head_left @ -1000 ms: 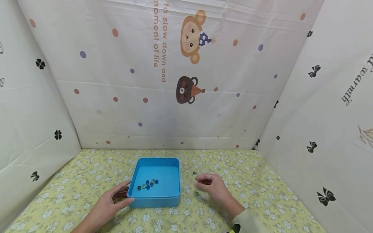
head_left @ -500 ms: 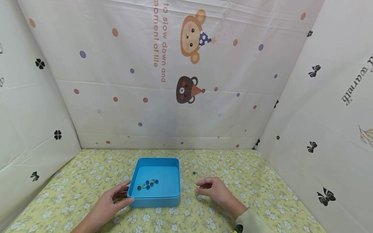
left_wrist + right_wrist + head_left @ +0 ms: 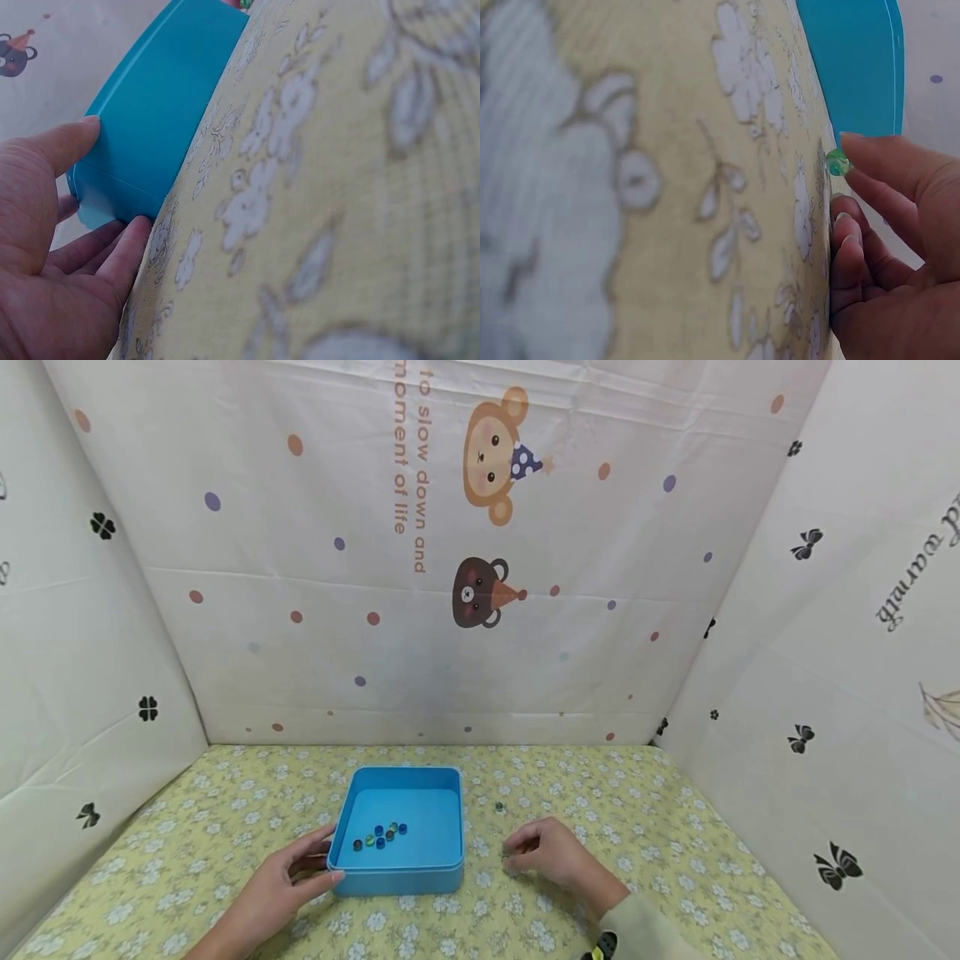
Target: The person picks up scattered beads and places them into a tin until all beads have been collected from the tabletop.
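A blue square box [image 3: 397, 882] without a lid stands on the table, several blue, green and brown marbles [image 3: 380, 843] lying together on its floor. My left hand [image 3: 288, 881] holds the box at its near left corner. In the left wrist view its thumb [image 3: 79, 139] presses one wall and the fingers reach around the corner. To the right of the box, my right hand [image 3: 551, 852] is down at the cloth. Thumb and forefinger pinch a green marble [image 3: 838, 162], seen in the right wrist view; the other fingers are curled on the cloth.
Another marble [image 3: 499, 807] lies on the cloth beyond my right hand, right of the box. A yellow flowered cloth [image 3: 600, 785] covers the table. White printed sheets [image 3: 420, 668] rise at the back and both sides.
My right hand has come down slightly nearer to me, over the green marble, and its thumb and forefinger have closed on it. The left hand and the box stay put.
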Available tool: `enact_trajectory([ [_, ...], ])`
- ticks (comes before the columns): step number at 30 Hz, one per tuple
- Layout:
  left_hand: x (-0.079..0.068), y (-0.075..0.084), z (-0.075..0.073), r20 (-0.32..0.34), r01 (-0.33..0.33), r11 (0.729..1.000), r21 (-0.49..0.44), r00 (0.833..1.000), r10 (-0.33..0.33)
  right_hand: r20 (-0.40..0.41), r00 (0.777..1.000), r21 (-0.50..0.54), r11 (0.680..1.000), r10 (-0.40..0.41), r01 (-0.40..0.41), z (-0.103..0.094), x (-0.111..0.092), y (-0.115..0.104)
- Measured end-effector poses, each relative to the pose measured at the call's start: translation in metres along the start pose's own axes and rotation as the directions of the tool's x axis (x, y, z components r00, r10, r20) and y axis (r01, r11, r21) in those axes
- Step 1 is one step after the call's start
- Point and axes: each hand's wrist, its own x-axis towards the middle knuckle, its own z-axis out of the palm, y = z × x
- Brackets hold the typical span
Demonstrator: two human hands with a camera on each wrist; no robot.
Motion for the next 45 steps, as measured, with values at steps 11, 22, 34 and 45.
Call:
enact_trajectory([
  [11, 0.0017, -0.0009, 0.0003, -0.003, 0.004, 1.0, 0.001, 1.0, -0.004, -0.028, 0.999, -0.019, 0.999, 0.046, -0.047, 0.0005, -0.0002, 0.0008],
  [22, 0.0015, -0.0007, 0.0005, -0.012, 0.004, 1.0, 0.003, 1.0, -0.004, -0.056, 0.995, -0.042, 0.996, 0.079, -0.081, 0.0039, 0.0029, 0.0016],
  [34, 0.0016, -0.0011, -0.0017, -0.029, -0.001, 0.999, 0.041, 1.0, 0.002, -0.063, 0.996, -0.028, 0.997, 0.066, -0.068, 0.0079, 0.003, 0.0],
  [45, 0.0035, -0.0016, 0.0005, -0.027, 0.007, 0.999, 0.038, 1.0, -0.006, -0.07, 0.996, -0.024, 0.998, 0.058, -0.06, 0.0064, -0.0008, 0.0022],
])
